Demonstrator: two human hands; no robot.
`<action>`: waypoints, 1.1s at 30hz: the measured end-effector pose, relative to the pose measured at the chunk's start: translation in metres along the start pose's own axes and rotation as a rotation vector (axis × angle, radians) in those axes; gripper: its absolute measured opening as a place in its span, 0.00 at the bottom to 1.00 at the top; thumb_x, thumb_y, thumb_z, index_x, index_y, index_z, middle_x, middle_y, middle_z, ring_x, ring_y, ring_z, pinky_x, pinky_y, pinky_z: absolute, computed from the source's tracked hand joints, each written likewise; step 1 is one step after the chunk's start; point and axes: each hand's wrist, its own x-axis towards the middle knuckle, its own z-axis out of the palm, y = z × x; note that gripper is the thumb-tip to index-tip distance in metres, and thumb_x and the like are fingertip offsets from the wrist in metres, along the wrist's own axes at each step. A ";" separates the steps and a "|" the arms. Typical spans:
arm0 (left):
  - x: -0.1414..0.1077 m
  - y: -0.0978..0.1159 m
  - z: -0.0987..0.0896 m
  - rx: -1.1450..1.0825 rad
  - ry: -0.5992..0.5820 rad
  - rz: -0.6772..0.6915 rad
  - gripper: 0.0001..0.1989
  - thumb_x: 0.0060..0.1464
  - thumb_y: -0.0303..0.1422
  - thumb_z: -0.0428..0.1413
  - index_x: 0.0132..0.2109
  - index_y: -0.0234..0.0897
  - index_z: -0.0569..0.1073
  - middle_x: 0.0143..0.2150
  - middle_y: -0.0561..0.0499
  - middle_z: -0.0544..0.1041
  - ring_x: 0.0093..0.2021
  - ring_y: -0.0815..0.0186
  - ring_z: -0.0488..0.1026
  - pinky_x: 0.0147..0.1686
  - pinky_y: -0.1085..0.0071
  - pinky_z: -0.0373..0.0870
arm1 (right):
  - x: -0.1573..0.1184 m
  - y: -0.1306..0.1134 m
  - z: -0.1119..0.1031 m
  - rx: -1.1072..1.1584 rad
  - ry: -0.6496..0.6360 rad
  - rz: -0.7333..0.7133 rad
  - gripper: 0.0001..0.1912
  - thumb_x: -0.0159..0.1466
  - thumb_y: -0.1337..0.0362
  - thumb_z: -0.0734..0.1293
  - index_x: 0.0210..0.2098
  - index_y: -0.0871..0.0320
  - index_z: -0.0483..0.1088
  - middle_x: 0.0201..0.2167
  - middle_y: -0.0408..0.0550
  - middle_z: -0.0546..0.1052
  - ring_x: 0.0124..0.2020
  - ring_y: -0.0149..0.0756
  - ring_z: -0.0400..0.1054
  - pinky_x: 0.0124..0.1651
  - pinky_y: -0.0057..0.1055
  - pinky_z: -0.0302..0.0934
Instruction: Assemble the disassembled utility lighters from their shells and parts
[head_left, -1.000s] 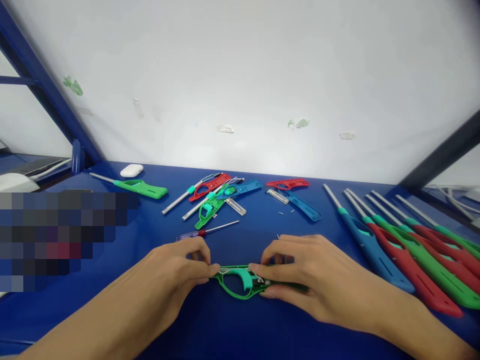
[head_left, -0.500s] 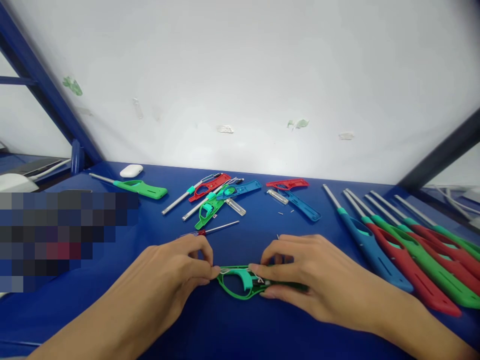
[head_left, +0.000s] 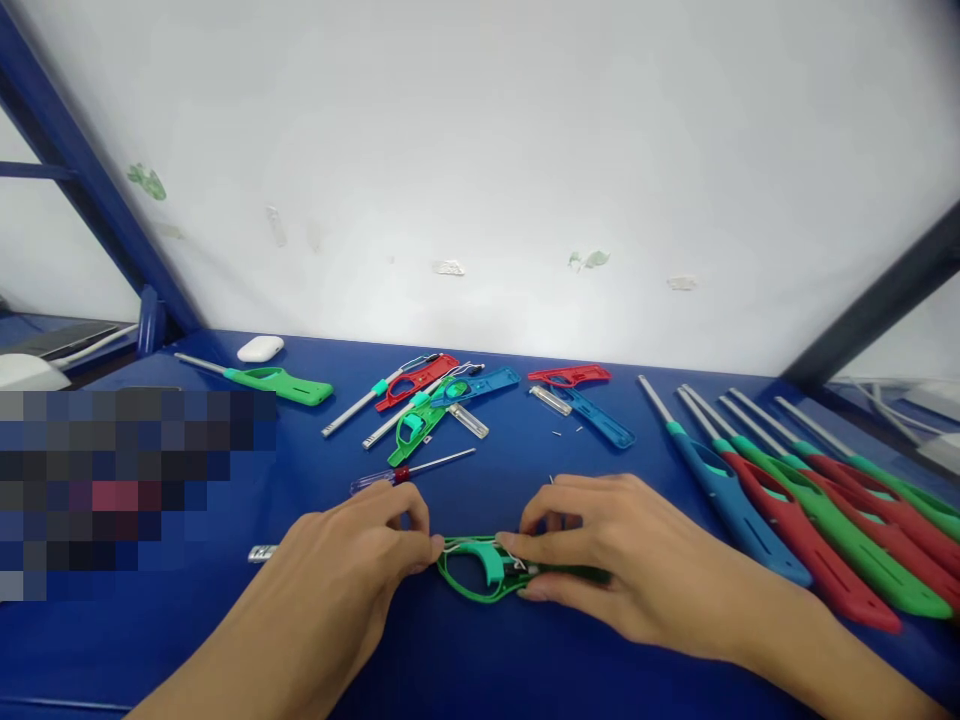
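At the front centre lies an opened green lighter casing (head_left: 469, 597), with a teal trigger (head_left: 491, 562), thin wires and a small black part inside. My left hand (head_left: 367, 550) pinches the casing's left end with thumb and forefinger. A metal tube tip (head_left: 262, 553) shows to the left of that wrist. My right hand (head_left: 607, 550) grips the casing's right portion, fingers on its upper edge and thumb below, covering much of the handle. Just beyond my left hand is a screwdriver (head_left: 442, 461) with a clear and red handle.
Assembled lighters (head_left: 810, 505) lie in a row at the right. Loose casings, tubes and clear tanks (head_left: 469, 421) are spread across the back of the blue table (head_left: 420, 665). A green lighter (head_left: 281, 385) and a white case (head_left: 260, 349) sit back left, before the white wall (head_left: 480, 150).
The view has shifted slightly. My left hand has moved a little, and the metal tube tip now shows left of its wrist. More of the screwdriver handle is visible. Both hands keep their grip.
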 end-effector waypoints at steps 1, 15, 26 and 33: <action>-0.001 0.001 0.000 0.037 -0.028 0.007 0.26 0.57 0.14 0.44 0.37 0.46 0.82 0.37 0.53 0.80 0.33 0.65 0.77 0.33 0.72 0.71 | 0.000 0.000 0.000 0.002 0.000 0.001 0.15 0.73 0.54 0.67 0.58 0.41 0.76 0.47 0.41 0.78 0.43 0.34 0.73 0.45 0.32 0.62; -0.010 0.008 0.019 0.143 0.049 0.001 0.19 0.61 0.18 0.44 0.36 0.41 0.76 0.40 0.49 0.78 0.34 0.63 0.77 0.33 0.70 0.75 | 0.000 0.002 0.001 -0.036 0.034 -0.036 0.14 0.75 0.54 0.64 0.56 0.44 0.76 0.47 0.42 0.78 0.42 0.34 0.73 0.44 0.32 0.61; 0.005 0.005 0.015 -0.014 0.006 0.001 0.18 0.64 0.18 0.46 0.37 0.40 0.78 0.40 0.51 0.80 0.33 0.66 0.77 0.36 0.74 0.75 | -0.003 0.000 0.003 -0.103 0.012 -0.071 0.15 0.77 0.55 0.60 0.56 0.47 0.75 0.46 0.44 0.77 0.43 0.36 0.74 0.49 0.35 0.63; 0.003 0.000 0.025 -0.071 0.013 -0.006 0.19 0.65 0.18 0.44 0.38 0.40 0.76 0.41 0.50 0.78 0.35 0.66 0.77 0.38 0.72 0.73 | -0.002 0.000 0.001 -0.116 0.011 -0.076 0.16 0.77 0.55 0.61 0.58 0.49 0.75 0.46 0.46 0.78 0.43 0.37 0.74 0.48 0.35 0.64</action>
